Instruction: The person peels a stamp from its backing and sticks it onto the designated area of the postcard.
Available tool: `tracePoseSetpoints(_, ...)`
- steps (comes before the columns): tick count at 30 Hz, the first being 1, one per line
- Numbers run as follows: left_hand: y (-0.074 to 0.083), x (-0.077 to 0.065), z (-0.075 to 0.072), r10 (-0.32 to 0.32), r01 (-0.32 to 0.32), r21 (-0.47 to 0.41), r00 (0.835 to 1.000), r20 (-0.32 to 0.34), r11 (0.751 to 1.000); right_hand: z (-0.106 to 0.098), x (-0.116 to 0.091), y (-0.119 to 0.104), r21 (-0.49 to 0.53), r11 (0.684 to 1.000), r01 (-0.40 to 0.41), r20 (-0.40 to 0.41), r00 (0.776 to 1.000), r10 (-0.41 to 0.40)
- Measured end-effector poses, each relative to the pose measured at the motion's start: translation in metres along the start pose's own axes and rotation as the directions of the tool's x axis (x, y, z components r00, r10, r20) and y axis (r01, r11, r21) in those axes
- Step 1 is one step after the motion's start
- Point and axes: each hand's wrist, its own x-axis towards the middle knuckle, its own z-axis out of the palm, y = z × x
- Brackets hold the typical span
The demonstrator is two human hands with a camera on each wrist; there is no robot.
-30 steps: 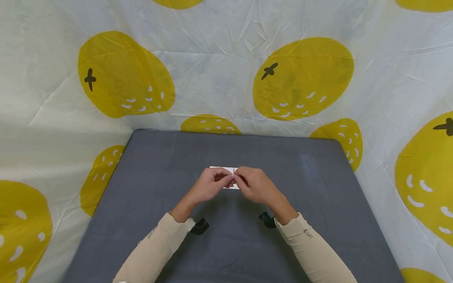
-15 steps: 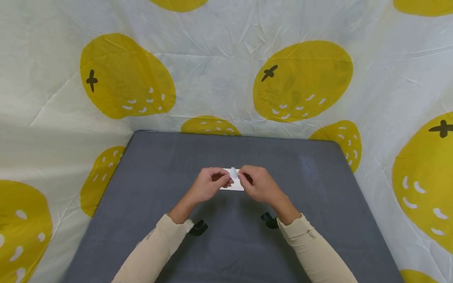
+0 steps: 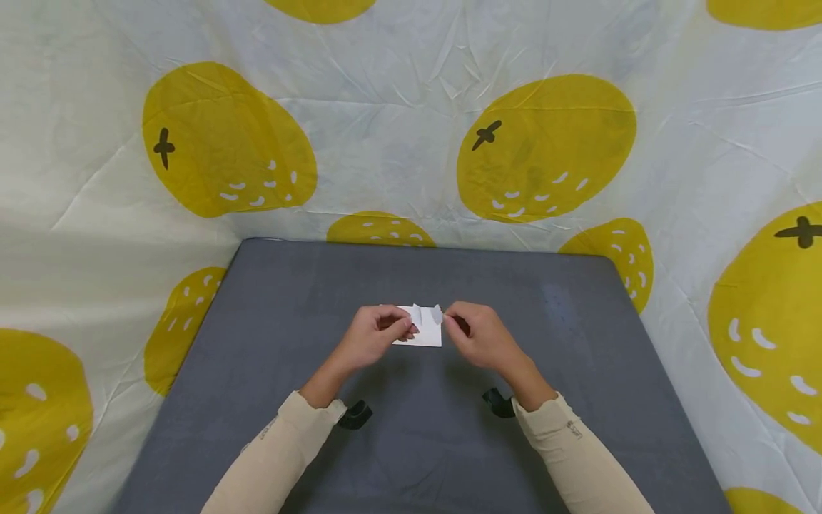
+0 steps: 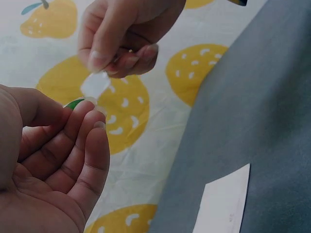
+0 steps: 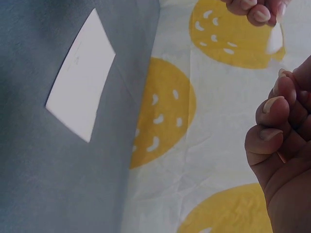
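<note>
Above the table both hands work close together, a small gap between their fingertips. My left hand [image 3: 369,335] pinches a small thin sticker-like piece between thumb and fingers; it shows green [image 4: 75,103] in the left wrist view and white [image 5: 275,40] in the right wrist view. Opposite it, my right hand [image 3: 483,335] pinches a small white slip [image 4: 95,85] at its edge, thumb against curled fingers. Below and behind the fingers lies a white rectangular card [image 3: 427,337] flat on the table, partly covered by the left hand in the head view.
The dark grey table [image 3: 411,450] carries the card. A white cloth with yellow fruit prints [image 3: 385,164] hangs along the table's back and sides. Black wrist mounts [image 3: 355,415] sit under both wrists.
The hands have drawn apart, the right hand moving right and the left slightly left. A white piece now shows beside each hand's fingertips, where the fingertips met before.
</note>
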Motion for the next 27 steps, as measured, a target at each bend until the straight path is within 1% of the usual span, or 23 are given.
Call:
tracePoseSetpoints(4, -0.002, -0.002, -0.002, 0.003, -0.003, -0.009, 1.000, -0.007, 1.000, -0.002, -0.014, 0.009, -0.065, 0.998, -0.025, 0.001, 1.000, 0.025)
tracePoseSetpoints(7, -0.003, -0.004, -0.005, 0.008, -0.008, -0.015, 1.000, -0.001, 1.000, -0.002, -0.029, 0.021, -0.138, 0.987, -0.080, 0.022, 0.996, 0.084)
tracePoseSetpoints(11, -0.003, -0.007, -0.009, 0.009, -0.009, -0.030, 1.000, 0.001, 1.000, 0.000, -0.051, 0.041, -0.221, 0.960, -0.169, 0.067, 0.980, 0.188)
tracePoseSetpoints(15, -0.003, -0.008, -0.010, 0.010, -0.010, -0.039, 1.000, 0.005, 0.999, 0.002, -0.072, 0.057, -0.274, 0.936, -0.221, 0.102, 0.961, 0.257)
tracePoseSetpoints(19, -0.004, -0.008, -0.010, 0.011, -0.010, -0.034, 1.000, 0.005, 0.999, 0.005, -0.091, 0.069, -0.321, 0.916, -0.242, 0.117, 0.949, 0.292)
tracePoseSetpoints(22, -0.006, -0.008, -0.009, 0.007, -0.007, -0.037, 1.000, 0.004, 0.999, 0.007, -0.102, 0.075, -0.365, 0.900, -0.238, 0.127, 0.945, 0.302)
tracePoseSetpoints(27, -0.008, -0.008, -0.010, 0.009, -0.009, -0.048, 1.000, 0.002, 0.999, 0.011, -0.112, 0.079, -0.420, 0.878, -0.231, 0.148, 0.937, 0.317)
